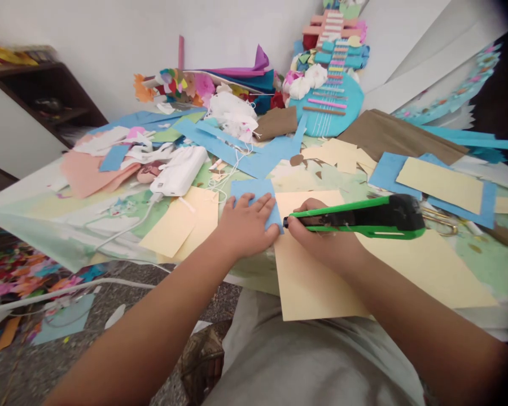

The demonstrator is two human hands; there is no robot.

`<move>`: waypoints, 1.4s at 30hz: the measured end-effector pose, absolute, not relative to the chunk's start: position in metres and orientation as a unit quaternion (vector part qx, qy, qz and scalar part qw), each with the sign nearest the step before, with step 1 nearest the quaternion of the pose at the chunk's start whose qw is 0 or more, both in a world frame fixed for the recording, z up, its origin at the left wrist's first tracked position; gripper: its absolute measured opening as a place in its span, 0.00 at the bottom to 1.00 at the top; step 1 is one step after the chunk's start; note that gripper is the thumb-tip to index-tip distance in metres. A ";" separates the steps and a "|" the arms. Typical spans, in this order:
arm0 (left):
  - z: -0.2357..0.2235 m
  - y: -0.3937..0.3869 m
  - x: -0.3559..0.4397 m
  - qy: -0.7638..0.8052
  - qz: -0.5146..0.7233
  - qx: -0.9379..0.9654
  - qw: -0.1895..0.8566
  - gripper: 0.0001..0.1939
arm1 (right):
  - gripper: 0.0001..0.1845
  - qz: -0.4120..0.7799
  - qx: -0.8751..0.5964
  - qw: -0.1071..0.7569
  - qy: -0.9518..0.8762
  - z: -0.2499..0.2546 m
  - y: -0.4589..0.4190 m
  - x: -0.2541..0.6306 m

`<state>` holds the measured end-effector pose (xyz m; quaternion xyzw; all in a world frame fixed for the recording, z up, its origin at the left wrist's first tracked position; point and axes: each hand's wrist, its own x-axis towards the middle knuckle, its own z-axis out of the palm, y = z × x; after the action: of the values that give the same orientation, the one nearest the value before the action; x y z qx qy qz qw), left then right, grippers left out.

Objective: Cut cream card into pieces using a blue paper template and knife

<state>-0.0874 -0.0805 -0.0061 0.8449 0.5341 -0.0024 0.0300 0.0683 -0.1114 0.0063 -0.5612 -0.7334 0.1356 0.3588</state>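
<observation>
My left hand (249, 224) lies flat with its fingers spread on a small blue piece of paper (250, 188), pressing it to the table. In my right hand (322, 239) is a green and black utility knife (364, 217), gripped near its front end. The knife's tip is at the right edge of the blue piece, close to my left thumb. Under my right hand lies a cream sheet of paper (305, 287), which hangs past the table's front edge. The blade itself is too small to make out.
A white power bank (180, 171) with a cable stands at the left near cream paper pieces (169, 234). At the back a blue paper guitar (328, 107) leans on the wall. Blue and cream sheets (440, 183) lie at the right, beside scissors handles (442, 225).
</observation>
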 end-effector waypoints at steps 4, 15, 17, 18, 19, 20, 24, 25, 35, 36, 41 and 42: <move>-0.006 -0.080 -0.087 0.534 -0.002 0.845 0.035 0.31 | 0.08 0.132 -0.551 0.358 -0.742 0.007 -0.114 0.067; -0.007 -0.079 -0.088 0.534 0.004 0.845 0.032 0.32 | 0.11 0.142 -0.559 0.373 -0.727 0.004 -0.128 0.068; -0.007 -0.080 -0.088 0.535 0.004 0.844 0.034 0.32 | 0.11 0.145 -0.565 0.366 -0.726 0.005 -0.129 0.068; -0.007 -0.080 -0.088 0.535 0.005 0.844 0.035 0.32 | 0.11 0.147 -0.563 0.365 -0.726 0.004 -0.130 0.068; -0.007 -0.080 -0.088 0.534 0.006 0.845 0.036 0.31 | 0.10 0.151 -0.560 0.367 -0.727 0.004 -0.130 0.069; -0.007 -0.080 -0.088 0.533 0.008 0.846 0.036 0.31 | 0.10 0.156 -0.555 0.372 -0.728 0.003 -0.129 0.070; -0.005 -0.079 -0.088 0.519 0.004 0.854 0.030 0.26 | 0.10 0.166 -0.560 0.388 -0.713 -0.002 -0.128 0.073; -0.005 -0.079 -0.088 0.516 0.001 0.856 0.028 0.26 | 0.10 0.167 -0.563 0.391 -0.709 -0.002 -0.128 0.074; -0.004 -0.079 -0.088 0.516 -0.012 0.856 0.021 0.25 | 0.11 0.192 -0.612 0.375 -0.669 0.006 -0.136 0.069; -0.004 -0.079 -0.088 0.516 -0.012 0.856 0.020 0.25 | 0.11 0.192 -0.613 0.375 -0.669 0.006 -0.136 0.068; -0.006 -0.078 -0.088 0.515 -0.004 0.857 0.015 0.25 | 0.13 0.172 -0.624 0.364 -0.670 0.006 -0.136 0.069; -0.006 -0.077 -0.088 0.515 -0.004 0.857 0.016 0.25 | 0.13 0.166 -0.623 0.365 -0.672 0.006 -0.136 0.069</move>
<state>-0.0880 -0.0775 -0.0064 0.8569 0.5153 -0.0039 0.0155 0.0691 -0.1357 0.0059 -0.6231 -0.6717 0.1662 0.3647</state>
